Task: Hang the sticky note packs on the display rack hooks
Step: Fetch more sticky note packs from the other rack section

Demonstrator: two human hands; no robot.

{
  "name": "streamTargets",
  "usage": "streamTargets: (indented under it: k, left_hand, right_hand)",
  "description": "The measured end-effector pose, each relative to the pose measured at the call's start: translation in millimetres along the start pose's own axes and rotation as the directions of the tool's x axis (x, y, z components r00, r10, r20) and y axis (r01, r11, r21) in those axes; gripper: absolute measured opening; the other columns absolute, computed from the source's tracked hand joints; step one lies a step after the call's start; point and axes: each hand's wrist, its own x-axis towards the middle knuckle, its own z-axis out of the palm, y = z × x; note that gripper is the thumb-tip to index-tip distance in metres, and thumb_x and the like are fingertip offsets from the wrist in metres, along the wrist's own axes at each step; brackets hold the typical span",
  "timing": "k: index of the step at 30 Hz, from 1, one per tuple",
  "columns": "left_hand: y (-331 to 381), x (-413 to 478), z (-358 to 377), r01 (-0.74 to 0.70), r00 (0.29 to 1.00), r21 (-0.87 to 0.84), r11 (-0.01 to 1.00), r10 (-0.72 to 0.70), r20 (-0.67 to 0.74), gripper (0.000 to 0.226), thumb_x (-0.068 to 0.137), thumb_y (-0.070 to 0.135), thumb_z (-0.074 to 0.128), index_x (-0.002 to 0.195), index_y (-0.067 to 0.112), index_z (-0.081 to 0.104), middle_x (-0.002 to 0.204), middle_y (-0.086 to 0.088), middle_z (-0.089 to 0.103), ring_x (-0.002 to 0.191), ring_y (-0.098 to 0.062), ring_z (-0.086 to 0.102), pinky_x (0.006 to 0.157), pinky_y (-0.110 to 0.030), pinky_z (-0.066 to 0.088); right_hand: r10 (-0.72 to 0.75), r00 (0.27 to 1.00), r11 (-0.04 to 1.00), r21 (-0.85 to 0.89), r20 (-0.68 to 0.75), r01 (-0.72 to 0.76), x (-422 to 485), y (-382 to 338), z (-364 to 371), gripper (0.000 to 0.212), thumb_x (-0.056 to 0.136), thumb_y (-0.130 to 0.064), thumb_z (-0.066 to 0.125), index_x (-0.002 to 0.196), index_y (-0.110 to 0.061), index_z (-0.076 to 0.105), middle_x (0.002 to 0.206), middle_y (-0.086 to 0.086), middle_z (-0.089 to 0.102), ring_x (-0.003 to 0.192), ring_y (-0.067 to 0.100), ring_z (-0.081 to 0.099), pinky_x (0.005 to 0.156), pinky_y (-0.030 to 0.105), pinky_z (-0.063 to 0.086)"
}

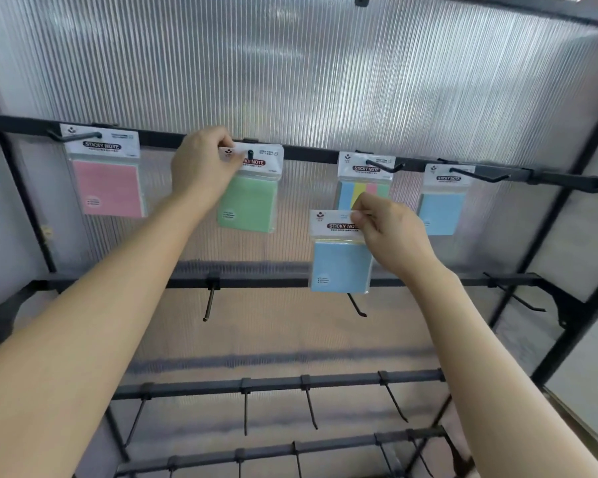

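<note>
- On the white header of the pink square sticky note pack [107, 188], hung from the leftmost black wire hook [75, 136] of the top black metal rail [311, 154]: "STICKY NOTE" in pale letters on a dark band. Smaller print beneath too fine to read.
- Same wording on the four-colour striped pack [347, 194] and the pale blue pack [441, 212] farther right, each on its own hook.
- On the green sticky note pack [249, 201]: only "…KY NOTE" legible, the start covered by the left hand [204, 167]. Dark hook tip showing through the header hole.
- On the blue sticky note pack [340, 267] in the right hand [390, 232]: "STICKY NO…", the end hidden under fingers.
- Left grip: thumb and fingers pinching the green pack's header at its upper left corner, up at the rail.
- Right grip: thumb and forefinger pinching the blue pack's header at its right edge. Pack upright in mid-air, below and in front of the striped pack.
- Lower rails with more black hooks, soft and blurred, before a ribbed translucent panel [325, 81].
</note>
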Motion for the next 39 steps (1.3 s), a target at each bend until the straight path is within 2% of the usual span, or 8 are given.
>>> streamTargets:
  k: [4,8,12,16,19,27,34,39]
  left_hand:
    - [0,0,5,0.055,0.997,0.083,0.995,-0.05,-0.057,0.016,0.084,0.025,0.063,0.088,0.013,0.053,0.097,-0.001,0.055,0.09,-0.018,0.047,0.067,-0.031,0.034]
    - [3,-19,6,0.026,0.996,0.191,0.981,-0.009,-0.09,0.042,0.082,0.024,0.066,0.116,0.008,0.047,0.12,-0.01,0.049,0.11,-0.028,0.043,0.084,-0.038,0.037]
    - [10,-58,12,-0.077,0.994,0.258,0.963,0.094,-0.054,0.056,0.081,0.017,0.065,0.13,0.006,0.04,0.133,-0.015,0.041,0.12,-0.034,0.037,0.096,-0.043,0.03]
    - [23,-95,29,-0.127,0.99,0.327,0.936,0.099,0.1,0.064,0.088,0.023,0.057,0.143,0.008,0.026,0.151,-0.011,0.023,0.137,-0.031,0.022,0.11,-0.046,0.017]
    - [40,-113,45,-0.203,0.972,0.323,0.924,0.15,0.182,0.063,0.092,0.025,0.051,0.145,0.008,0.023,0.154,-0.012,0.017,0.141,-0.03,0.014,0.113,-0.046,0.01]
    - [100,-118,82,-0.321,0.932,0.306,0.896,0.241,0.272,0.063,0.093,0.028,0.049,0.146,0.01,0.021,0.155,-0.011,0.013,0.142,-0.026,0.011,0.113,-0.043,0.007]
    - [134,-116,102,-0.377,0.913,0.285,0.881,0.302,0.274,0.062,0.09,0.024,0.054,0.144,0.008,0.028,0.152,-0.011,0.023,0.14,-0.029,0.019,0.111,-0.043,0.014]
    - [140,-114,107,-0.383,0.914,0.29,0.877,0.314,0.256,0.062,0.089,0.023,0.056,0.143,0.007,0.03,0.149,-0.013,0.03,0.137,-0.03,0.024,0.11,-0.043,0.016]
  right_hand:
    - [0.0,1.0,1.0,0.013,-0.001,0.0,0,7,-1,0.01,0.095,-0.02,0.045,0.085,-0.018,0.049,0.088,0.005,0.062,0.081,0.025,0.049,0.062,0.031,0.029]
    - [-0.002,1.0,1.0,0.014,-0.015,0.002,-5,17,-3,0.011,0.094,-0.019,0.046,0.088,-0.013,0.053,0.086,0.004,0.061,0.076,0.02,0.042,0.06,0.031,0.027]
    - [0.006,1.0,1.0,0.025,0.0,-0.006,-14,32,-8,0.012,0.094,-0.019,0.046,0.089,-0.011,0.053,0.083,0.002,0.058,0.076,0.021,0.042,0.059,0.032,0.028]
    - [0.042,0.999,0.999,0.028,-0.006,-0.042,-24,53,-20,0.012,0.095,-0.019,0.045,0.084,-0.014,0.047,0.083,0.001,0.057,0.078,0.023,0.043,0.059,0.032,0.027]
    - [0.076,0.997,0.997,-0.012,-0.018,-0.076,-28,73,-33,0.014,0.095,-0.021,0.044,0.093,-0.01,0.054,0.086,0.003,0.06,0.086,0.027,0.05,0.061,0.032,0.029]
    - [0.109,0.988,0.993,-0.027,-0.105,-0.113,-26,126,-78,0.017,0.096,-0.02,0.043,0.097,-0.009,0.056,0.095,0.007,0.065,0.089,0.028,0.053,0.064,0.031,0.028]
    - [0.113,0.978,0.993,-0.02,-0.174,-0.118,-6,151,-106,0.017,0.095,-0.018,0.045,0.099,-0.008,0.057,0.096,0.008,0.064,0.092,0.029,0.053,0.064,0.031,0.031]
    - [0.157,0.976,0.985,-0.053,-0.152,-0.167,13,161,-116,0.017,0.093,-0.019,0.045,0.097,-0.012,0.06,0.088,0.001,0.058,0.089,0.027,0.052,0.067,0.03,0.033]
